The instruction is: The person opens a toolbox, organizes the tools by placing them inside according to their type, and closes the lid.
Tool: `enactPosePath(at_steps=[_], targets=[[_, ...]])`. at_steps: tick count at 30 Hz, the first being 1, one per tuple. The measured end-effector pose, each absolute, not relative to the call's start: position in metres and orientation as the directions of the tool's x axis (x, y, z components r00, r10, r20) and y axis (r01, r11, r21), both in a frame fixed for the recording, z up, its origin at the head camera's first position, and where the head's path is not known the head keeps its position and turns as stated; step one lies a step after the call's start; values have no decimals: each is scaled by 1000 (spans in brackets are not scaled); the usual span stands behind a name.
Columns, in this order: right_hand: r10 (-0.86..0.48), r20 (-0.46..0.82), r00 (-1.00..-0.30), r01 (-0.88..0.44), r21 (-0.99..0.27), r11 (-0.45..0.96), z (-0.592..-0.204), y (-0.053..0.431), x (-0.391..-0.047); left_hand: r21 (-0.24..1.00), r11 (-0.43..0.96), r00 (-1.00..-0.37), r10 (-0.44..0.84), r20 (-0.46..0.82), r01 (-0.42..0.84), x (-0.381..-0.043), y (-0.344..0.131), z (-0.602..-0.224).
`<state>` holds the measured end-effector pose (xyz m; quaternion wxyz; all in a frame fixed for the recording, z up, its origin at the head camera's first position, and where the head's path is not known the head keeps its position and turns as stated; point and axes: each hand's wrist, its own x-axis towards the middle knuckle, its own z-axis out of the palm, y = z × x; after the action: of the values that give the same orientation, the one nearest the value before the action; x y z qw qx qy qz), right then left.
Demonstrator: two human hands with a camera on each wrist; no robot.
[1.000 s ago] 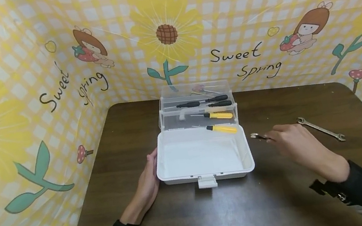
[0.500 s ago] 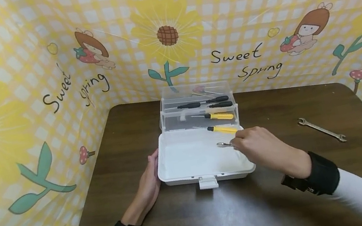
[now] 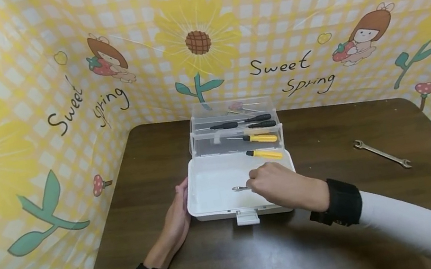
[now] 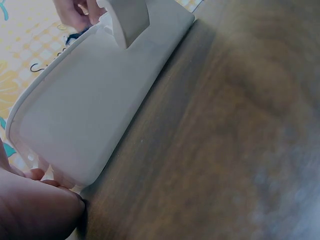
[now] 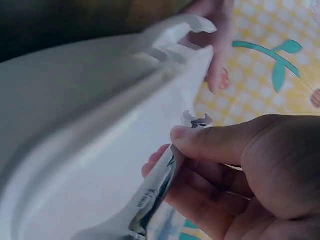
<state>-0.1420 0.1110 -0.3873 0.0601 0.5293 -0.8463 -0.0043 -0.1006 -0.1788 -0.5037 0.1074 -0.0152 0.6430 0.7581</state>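
A white toolbox (image 3: 216, 215) stands on the table with its clear lid folded back. My left hand (image 3: 175, 213) rests along its left side, fingers fairly straight; in the left wrist view its thumb (image 4: 40, 207) lies at the box's front corner. Over the open white base, my right hand (image 3: 278, 184) pinches a shiny open-end wrench (image 5: 159, 187) between thumb and fingers. One forked end of that wrench pokes out to the left of the hand. The palm hides much of the rest in the head view.
Another open-end wrench (image 3: 382, 154) lies on the table to the right. Yellow-handled screwdrivers (image 3: 261, 138) and black-handled screwdrivers (image 3: 224, 126) lie in the clear trays behind the base. The front latch (image 3: 247, 217) sticks out toward me. A patterned cloth (image 3: 280, 12) hangs behind the table.
My right hand has carried the wrench leftward from the table beside the toolbox to over its base. The left hand has stayed at the box's side.
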Motion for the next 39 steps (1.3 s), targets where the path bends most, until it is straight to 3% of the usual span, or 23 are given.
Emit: enactPosePath(at_steps=[8,12,16,29,39], targets=[[-922,17,-386,-920,72,386,-412,99,-153,973,-143,-976,145,-163,-183,-101,-178,-505],[-929,-51,-365,-931,12,365,-422,97,-160,973,-140,-976,150,-160,-181,-102,-179,-505],[-921,-89,-379,-922,-50,384,-431,97,-168,976,-132,-976,154,-153,-174,-102,-179,-505],[-887,-108,-449,-884,-88,458,-441,99,-179,973,-147,-978,139,-156,-176,-101,-179,-505],[-895,-66,-441,-895,-42,444,-443,102,-178,976,-144,-978,151,-143,-165,-101,-180,-505]])
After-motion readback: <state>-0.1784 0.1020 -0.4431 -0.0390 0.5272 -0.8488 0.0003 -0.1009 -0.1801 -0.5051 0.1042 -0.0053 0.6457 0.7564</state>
